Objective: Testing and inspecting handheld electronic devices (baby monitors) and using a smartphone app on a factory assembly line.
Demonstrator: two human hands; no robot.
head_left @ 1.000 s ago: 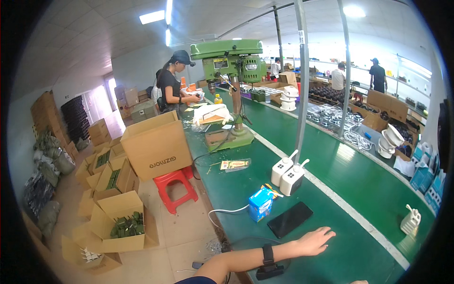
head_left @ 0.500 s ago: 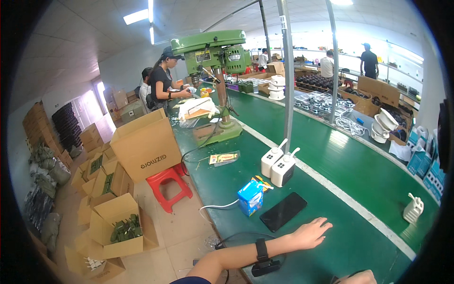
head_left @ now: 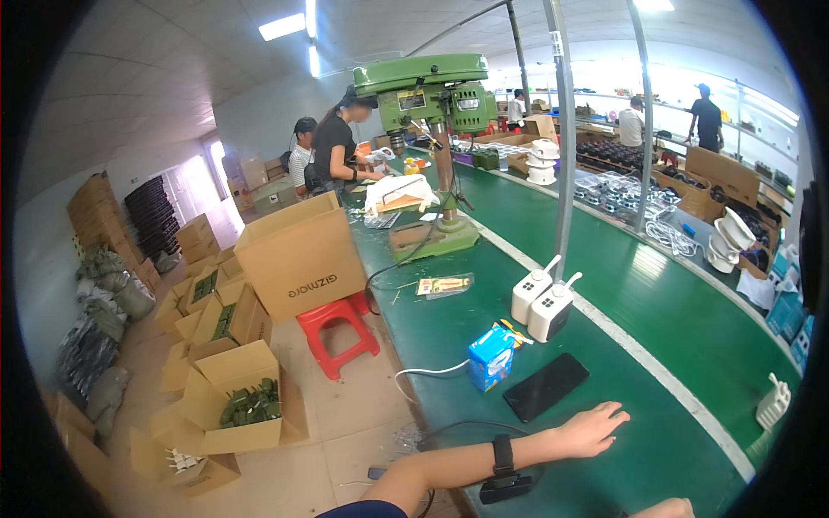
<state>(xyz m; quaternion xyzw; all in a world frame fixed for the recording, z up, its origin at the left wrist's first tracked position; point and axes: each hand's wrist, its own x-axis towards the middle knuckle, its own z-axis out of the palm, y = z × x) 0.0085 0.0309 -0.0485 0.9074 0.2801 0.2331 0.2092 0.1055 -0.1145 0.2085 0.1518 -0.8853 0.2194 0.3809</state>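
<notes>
My left hand (head_left: 596, 431) rests palm down on the green bench, its fingers apart and slightly bent, holding nothing. A black strap with a small dark device (head_left: 503, 482) is around that wrist. Just beyond the hand lies a black phone (head_left: 547, 388), with a small blue box (head_left: 492, 356) beside it and a white cord trailing left from the box. Two white box-shaped devices (head_left: 550, 312) with short stalks stand farther back. Only part of my right hand (head_left: 669, 509) shows at the lower edge; its fingers are hidden.
A green drill press (head_left: 436, 233) stands farther along the bench. Beyond the pale strip runs a green belt (head_left: 648, 263), carrying a white item (head_left: 773, 401) at right. Left are a red stool (head_left: 337, 341) under a large carton (head_left: 302, 259) and several open cartons (head_left: 250, 436). Other people work beyond.
The whole view has shifted, so the bench things appear farther right. My left hand stays on the bench in much the same pose. The co-worker by the drill press leans farther down.
</notes>
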